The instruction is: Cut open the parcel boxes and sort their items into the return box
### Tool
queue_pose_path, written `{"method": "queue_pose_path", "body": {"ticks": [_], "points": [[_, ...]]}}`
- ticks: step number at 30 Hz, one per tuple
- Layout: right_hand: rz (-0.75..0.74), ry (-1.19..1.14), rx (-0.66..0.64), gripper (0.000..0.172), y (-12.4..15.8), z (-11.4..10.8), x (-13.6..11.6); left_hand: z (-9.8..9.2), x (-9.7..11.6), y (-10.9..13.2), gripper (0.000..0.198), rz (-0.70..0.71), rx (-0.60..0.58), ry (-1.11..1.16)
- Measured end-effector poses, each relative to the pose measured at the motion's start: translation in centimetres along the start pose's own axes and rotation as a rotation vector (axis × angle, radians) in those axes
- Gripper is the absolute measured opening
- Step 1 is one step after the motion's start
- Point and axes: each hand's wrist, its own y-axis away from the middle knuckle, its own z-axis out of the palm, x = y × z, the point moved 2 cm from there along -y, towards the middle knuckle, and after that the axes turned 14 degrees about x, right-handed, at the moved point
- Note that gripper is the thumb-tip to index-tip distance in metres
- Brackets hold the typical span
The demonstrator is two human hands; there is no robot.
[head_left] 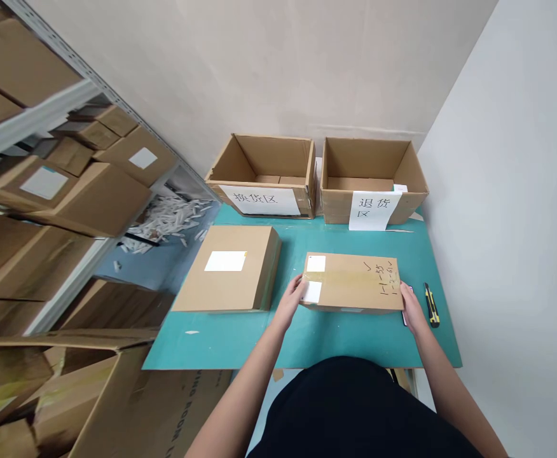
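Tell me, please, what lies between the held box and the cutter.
In the head view: the right hand, a thin, mostly hidden object, and bare tabletop.

Brown boxes (102, 197) on white shelving (35, 119), white scraps (166, 219), possibly paper, two open cartons (273, 156) near a wall (278, 63)

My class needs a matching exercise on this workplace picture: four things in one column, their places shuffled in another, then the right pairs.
Things
1. Utility knife
2. Carton with handwriting
3. Larger closed carton
4. Sign reading 退货区

Places
A. Between the left hand and right hand
B. On the right open carton's front
C. On the teal table, beyond the right hand
D. Left of the left hand

Pairs: 1-C, 2-A, 3-D, 4-B
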Motion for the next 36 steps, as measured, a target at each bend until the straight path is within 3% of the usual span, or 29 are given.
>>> {"method": "queue_pose_path", "body": {"ticks": [3,7,12,16,21,28,36], "points": [[0.056,-0.02,-0.004,0.054,-1.0,1.0,-0.1,0.9,0.6,-1.2,0.068,-0.073,-0.014,-0.004],[0.016,0.009,-0.013,0.057,-1.3,1.2,0.2,1.4,0.5,-1.7,0.073,-0.073,-0.064,0.007],[0.004,0.001,-0.017,0.058,-1.1,0.7,0.5,1.1,-0.3,-1.0,0.079,-0.058,-0.04,0.038],[0.041,-0.045,0.011,0.059,-1.1,0.6,-0.2,1.1,0.2,-0.2,0.077,-0.021,-0.064,0.089],[0.005,-0.179,-0.107,0.06,-1.0,0.4,-1.2,0.5,0.9,0.4,0.075,0.071,-0.12,0.178],[0.052,-0.196,-0.101,0.056,2.2,-0.9,1.2,-2.3,-2.9,2.5,0.089,0.013,-0.2,0.155],[0.099,-0.146,0.009,0.063,5.2,-1.3,3.2,-3.7,-7.1,4.2,0.089,-0.075,-0.141,0.113]]}}
